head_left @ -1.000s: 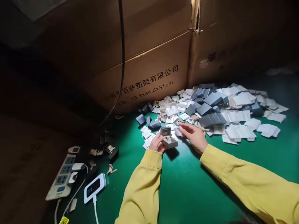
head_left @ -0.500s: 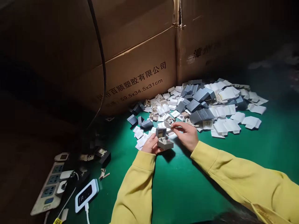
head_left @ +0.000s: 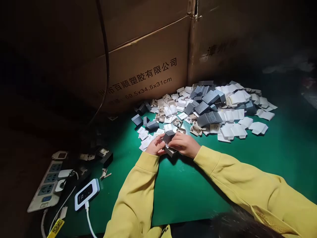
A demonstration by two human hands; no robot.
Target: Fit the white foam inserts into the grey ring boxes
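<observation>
My left hand (head_left: 156, 145) is closed around the left side of a small dark grey hinged box (head_left: 170, 151), whose lid stands raised. From the right, my right hand (head_left: 186, 145) reaches to the opening between lid and base with its fingers bent and pressed together. Its fingertips are partly hidden there, and I cannot make out what they hold. Just beyond my hands lie white folded cards (head_left: 146, 142) and beige card inserts (head_left: 197, 129).
Behind my hands spreads a heap of dark grey boxes (head_left: 210, 119) and white folded pieces (head_left: 234, 130). Large cardboard cartons (head_left: 148, 49) stand at the back. On the left lie a power strip (head_left: 47, 185), a white cabled device (head_left: 86, 194) and a dark box (head_left: 107, 158).
My right hand has moved from beside the pile, where it pinched a pale piece, down to the box. The box has turned in my left hand. The view has shifted slightly.
</observation>
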